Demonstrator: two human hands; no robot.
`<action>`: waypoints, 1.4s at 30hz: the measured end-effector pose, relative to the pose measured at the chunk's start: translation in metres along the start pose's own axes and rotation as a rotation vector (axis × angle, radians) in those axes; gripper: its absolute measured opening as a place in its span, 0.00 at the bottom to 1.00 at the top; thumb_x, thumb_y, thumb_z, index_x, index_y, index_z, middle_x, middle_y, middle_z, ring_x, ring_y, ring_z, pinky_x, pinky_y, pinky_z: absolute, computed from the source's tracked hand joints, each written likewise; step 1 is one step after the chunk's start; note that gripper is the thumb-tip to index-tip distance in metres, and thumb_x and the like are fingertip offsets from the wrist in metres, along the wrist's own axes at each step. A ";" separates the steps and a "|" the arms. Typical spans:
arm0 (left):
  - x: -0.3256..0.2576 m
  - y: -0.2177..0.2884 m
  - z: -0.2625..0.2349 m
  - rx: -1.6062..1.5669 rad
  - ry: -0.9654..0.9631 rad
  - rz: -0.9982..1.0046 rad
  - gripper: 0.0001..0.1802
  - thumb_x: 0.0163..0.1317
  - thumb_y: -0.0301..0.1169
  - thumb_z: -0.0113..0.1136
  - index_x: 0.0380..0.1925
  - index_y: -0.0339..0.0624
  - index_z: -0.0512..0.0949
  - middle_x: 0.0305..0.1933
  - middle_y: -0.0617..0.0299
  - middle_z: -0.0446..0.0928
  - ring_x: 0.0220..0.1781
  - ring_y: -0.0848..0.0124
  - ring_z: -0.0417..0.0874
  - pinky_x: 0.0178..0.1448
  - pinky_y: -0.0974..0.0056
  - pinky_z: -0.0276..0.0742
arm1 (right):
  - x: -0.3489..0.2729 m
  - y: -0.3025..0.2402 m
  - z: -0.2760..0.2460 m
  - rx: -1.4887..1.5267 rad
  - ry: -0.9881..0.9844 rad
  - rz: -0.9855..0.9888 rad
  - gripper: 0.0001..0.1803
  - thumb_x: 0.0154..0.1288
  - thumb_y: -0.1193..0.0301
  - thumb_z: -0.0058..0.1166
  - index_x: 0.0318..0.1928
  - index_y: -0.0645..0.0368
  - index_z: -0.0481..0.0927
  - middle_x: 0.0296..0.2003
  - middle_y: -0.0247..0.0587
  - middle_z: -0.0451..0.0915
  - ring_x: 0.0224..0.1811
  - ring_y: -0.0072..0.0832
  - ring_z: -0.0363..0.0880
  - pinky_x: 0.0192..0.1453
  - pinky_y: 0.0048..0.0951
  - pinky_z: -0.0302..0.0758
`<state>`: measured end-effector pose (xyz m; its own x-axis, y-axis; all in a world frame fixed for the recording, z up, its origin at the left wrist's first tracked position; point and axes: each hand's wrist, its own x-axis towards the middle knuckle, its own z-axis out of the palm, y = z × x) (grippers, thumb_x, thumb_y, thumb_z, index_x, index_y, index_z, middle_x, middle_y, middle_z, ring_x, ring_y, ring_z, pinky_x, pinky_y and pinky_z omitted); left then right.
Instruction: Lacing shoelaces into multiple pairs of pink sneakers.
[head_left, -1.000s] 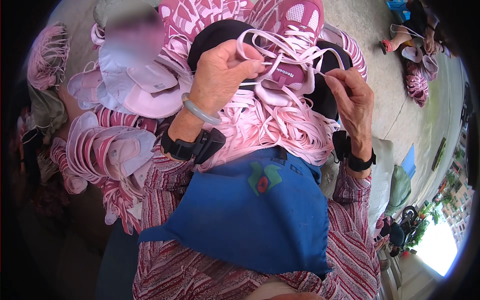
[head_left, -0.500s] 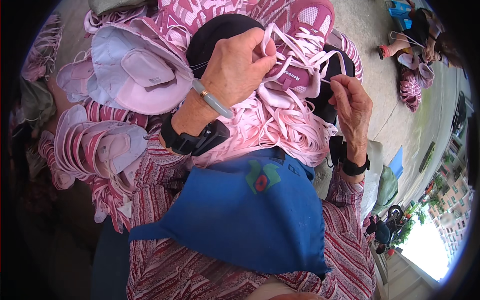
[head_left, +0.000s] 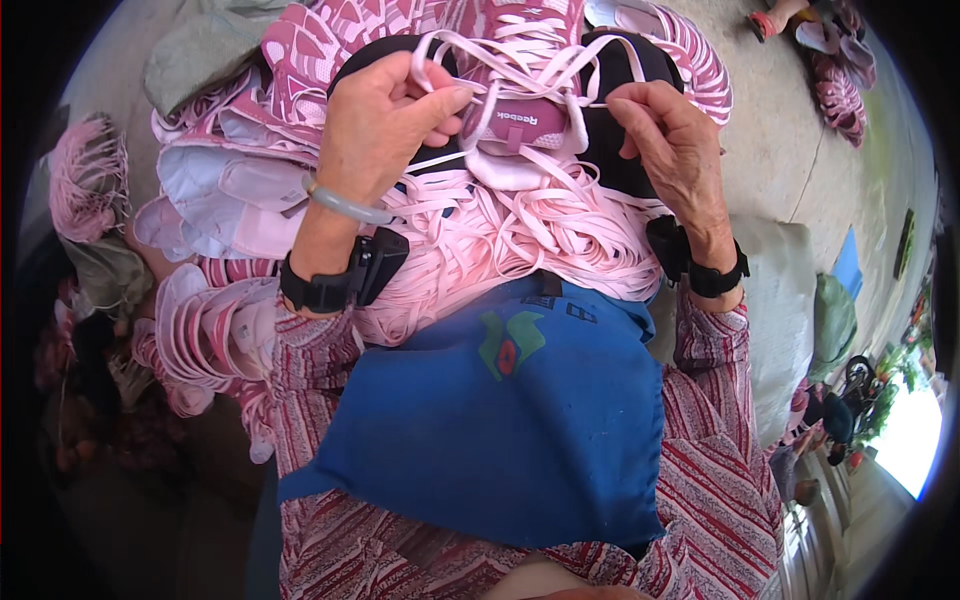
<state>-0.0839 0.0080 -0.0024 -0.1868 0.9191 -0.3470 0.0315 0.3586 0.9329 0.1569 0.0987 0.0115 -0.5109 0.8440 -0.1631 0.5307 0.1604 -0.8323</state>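
A pink and maroon shoe upper [head_left: 527,124] lies across my lap, its tongue and heel opening toward me. Pale pink shoelace [head_left: 478,72] criss-crosses its eyelets, with loose lengths reaching out to both sides. My left hand [head_left: 385,125] is closed in a pinch on the lace, left of the upper. On the other side, my right hand [head_left: 672,145] grips a lace end between thumb and fingers. Between my forearms, a big tangled heap of pink laces [head_left: 540,235] rests on the blue apron [head_left: 480,430].
Stacked pink and white uppers [head_left: 215,320] stand to my left, with more striped uppers [head_left: 690,65] beyond my knees. A grey-green sack [head_left: 200,60] is at far left. A whitish sack [head_left: 765,310] stands at right. Another person's foot [head_left: 768,24] shows at far right.
My view has shifted, so the shoe upper sits further left and more upright. My hands have moved farther apart, the lace still pinched in both.
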 end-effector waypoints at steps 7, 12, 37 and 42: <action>-0.030 0.000 0.026 0.160 0.209 -0.064 0.13 0.58 0.28 0.66 0.37 0.34 0.74 0.33 0.59 0.79 0.27 0.76 0.81 0.28 0.75 0.76 | -0.002 0.012 0.007 0.100 0.031 -0.091 0.08 0.64 0.71 0.56 0.37 0.64 0.80 0.26 0.39 0.76 0.19 0.22 0.75 0.23 0.23 0.71; -0.036 -0.005 0.041 0.103 0.280 0.160 0.18 0.52 0.25 0.69 0.40 0.33 0.72 0.35 0.59 0.78 0.29 0.78 0.79 0.29 0.75 0.75 | -0.004 0.015 0.006 0.098 0.031 -0.150 0.09 0.62 0.69 0.56 0.35 0.63 0.79 0.29 0.45 0.77 0.28 0.39 0.77 0.32 0.32 0.72; -0.020 0.000 0.038 0.959 0.250 0.650 0.11 0.52 0.19 0.63 0.37 0.39 0.79 0.33 0.56 0.73 0.30 0.62 0.79 0.30 0.63 0.74 | 0.011 0.010 0.026 -0.213 0.113 -0.609 0.07 0.59 0.71 0.55 0.32 0.62 0.74 0.31 0.45 0.74 0.29 0.46 0.77 0.32 0.39 0.76; -0.019 0.015 0.038 0.897 0.289 0.868 0.11 0.49 0.17 0.67 0.34 0.36 0.80 0.36 0.59 0.74 0.30 0.73 0.75 0.30 0.69 0.71 | -0.001 0.010 0.010 -0.142 0.252 -0.452 0.08 0.61 0.70 0.57 0.39 0.59 0.78 0.34 0.43 0.75 0.33 0.41 0.77 0.35 0.35 0.74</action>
<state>-0.0429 0.0023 0.0143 0.0254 0.8778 0.4784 0.8764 -0.2498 0.4118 0.1562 0.0940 -0.0020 -0.5404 0.7689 0.3417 0.3909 0.5890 -0.7073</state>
